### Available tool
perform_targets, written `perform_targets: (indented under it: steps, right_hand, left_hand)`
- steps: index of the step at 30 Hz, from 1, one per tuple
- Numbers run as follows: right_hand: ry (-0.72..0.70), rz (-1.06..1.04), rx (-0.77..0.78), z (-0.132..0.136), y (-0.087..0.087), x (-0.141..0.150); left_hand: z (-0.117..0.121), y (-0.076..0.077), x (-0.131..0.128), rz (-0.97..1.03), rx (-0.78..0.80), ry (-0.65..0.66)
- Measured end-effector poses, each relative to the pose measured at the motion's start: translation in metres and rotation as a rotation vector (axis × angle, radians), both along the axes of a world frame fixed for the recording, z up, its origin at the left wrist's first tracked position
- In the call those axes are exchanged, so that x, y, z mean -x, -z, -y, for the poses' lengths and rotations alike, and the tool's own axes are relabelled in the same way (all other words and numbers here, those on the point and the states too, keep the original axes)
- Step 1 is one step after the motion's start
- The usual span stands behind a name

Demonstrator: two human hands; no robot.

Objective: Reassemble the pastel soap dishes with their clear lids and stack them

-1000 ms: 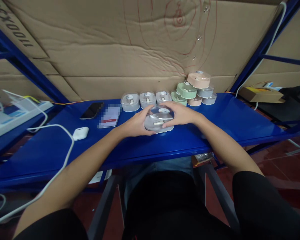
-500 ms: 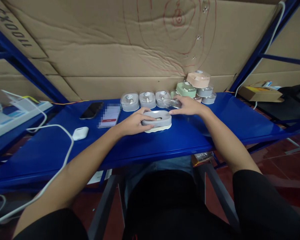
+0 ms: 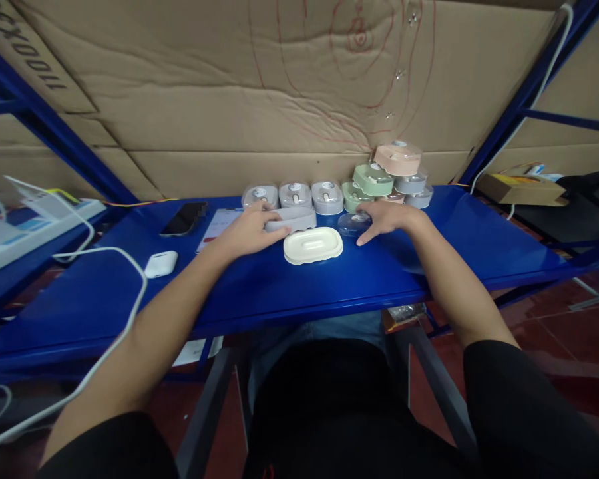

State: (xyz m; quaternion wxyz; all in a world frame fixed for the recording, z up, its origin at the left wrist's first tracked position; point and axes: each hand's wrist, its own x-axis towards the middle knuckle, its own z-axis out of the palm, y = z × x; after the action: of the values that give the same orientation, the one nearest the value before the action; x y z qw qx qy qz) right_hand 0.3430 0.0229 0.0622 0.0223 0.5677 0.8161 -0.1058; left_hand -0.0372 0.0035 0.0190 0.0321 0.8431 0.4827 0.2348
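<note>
- Hands work at a glossy blue painted steel shelf, both reaching forward from black sleeves.
- Left hand: at about 11 o'clock, its fingers curve over a grey curved plastic shell. It may be gripping the shell or only resting on it; I cannot tell.
- Right hand: at about 1 o'clock, open with the fingers spread and low on the shelf, just beside a clear round plastic disc. It holds nothing.
- Cream oval plastic shell: lies alone at 12 o'clock between the hands, smooth and rounded with a shallow raised centre. It sits flat, apparently set down so both hands are free.
- Row of three translucent rounded plastic cases: stands at the back edge at 12 o'clock, probably kept there to stay out of reach of the forearms.
- Stack of peach, green and grey rounded plastic cases: piled at 1 o'clock against the corrugated cardboard backing, which likely stops them sliding off.
- Black smartphone and white earbud case: lie at 10 o'clock, the earbud case on a white charging cable, which trails toward the person.
- Brown cardboard box: sits beyond the shelf at 2 o'clock.
</note>
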Motion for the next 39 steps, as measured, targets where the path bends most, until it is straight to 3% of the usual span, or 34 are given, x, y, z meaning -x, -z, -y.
perform_targets:
  steps: [9, 13, 17, 21, 28, 31, 35, 39]
  right_hand:
    - [-0.042, 0.034, 0.001, -0.004, 0.009, 0.005]
    - [-0.033, 0.049, 0.003, -0.001, 0.003, 0.006]
    - [0.013, -0.016, -0.053, 0.004, -0.004, 0.004]
    - [0.062, -0.110, -0.140, 0.007, -0.008, 0.003]
    - [0.010, -0.132, -0.181, 0.004, -0.003, 0.007]
    - [-0.048, -0.188, -0.233, 0.005, 0.001, 0.011]
    - [-0.237, -0.362, -0.358, 0.012, 0.004, 0.020]
    - [-0.443, -0.445, -0.333, 0.021, 0.010, 0.032]
  left_hand:
    - [-0.008, 0.000, 0.007, -0.154, 0.141, -0.013]
    - [-0.007, -0.004, 0.006, -0.088, 0.117, -0.009]
    - [0.006, -0.009, -0.003, 0.021, 0.036, 0.107]
    - [0.024, -0.008, -0.020, 0.012, 0.076, 0.241]
    - [0.034, -0.001, -0.039, -0.024, 0.207, 0.271]
    - [0.033, 0.003, -0.042, 0.041, 0.229, 0.212]
    - [0.032, 0.013, -0.047, 0.179, 0.241, 0.198]
    - [0.031, 0.021, -0.052, 0.262, 0.230, 0.222]
